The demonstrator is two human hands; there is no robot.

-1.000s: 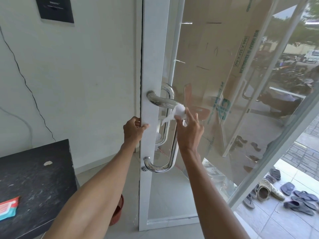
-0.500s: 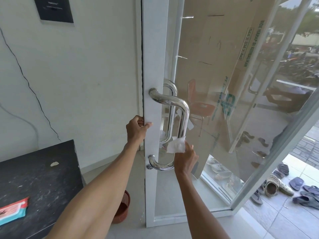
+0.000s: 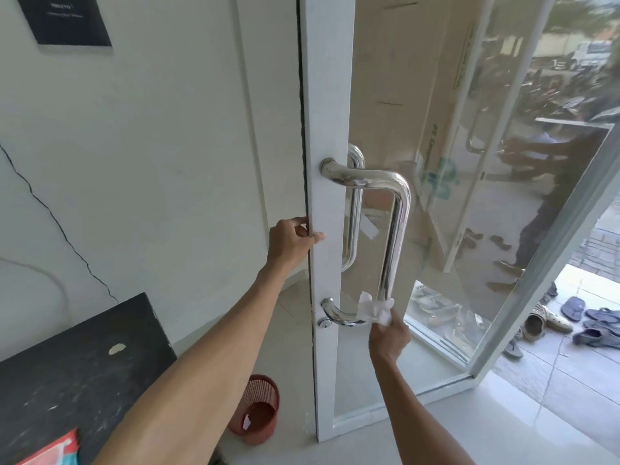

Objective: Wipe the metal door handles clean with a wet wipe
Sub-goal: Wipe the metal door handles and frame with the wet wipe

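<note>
Door handle (image 3: 397, 229), shiny and made of metal, is fixed on the white door frame (image 3: 328, 95), and I see it in the middle of my view. It is a big bent bar, joined to the frame at the top and at the bottom. My right hand (image 3: 389, 337) is low down at the bottom bend of the handle. Its fingers are curled round a white wipe (image 3: 374, 310) and press it on the metal there. My left hand (image 3: 290, 241) is higher up, apart from the right one. It holds the edge of the door frame, with the thumb on the front. A second handle (image 3: 354, 213) shows on the other side of the glass. A small round lock (image 3: 323, 323) sits just under the bottom end of the handle. A red basket (image 3: 258, 407) stands on the floor near the foot of the door. A black table (image 3: 67, 364) is at the lower left, with a red and blue packet (image 3: 50, 451) on its near corner. Shoes (image 3: 543, 320) lie on the ground outside.
</note>
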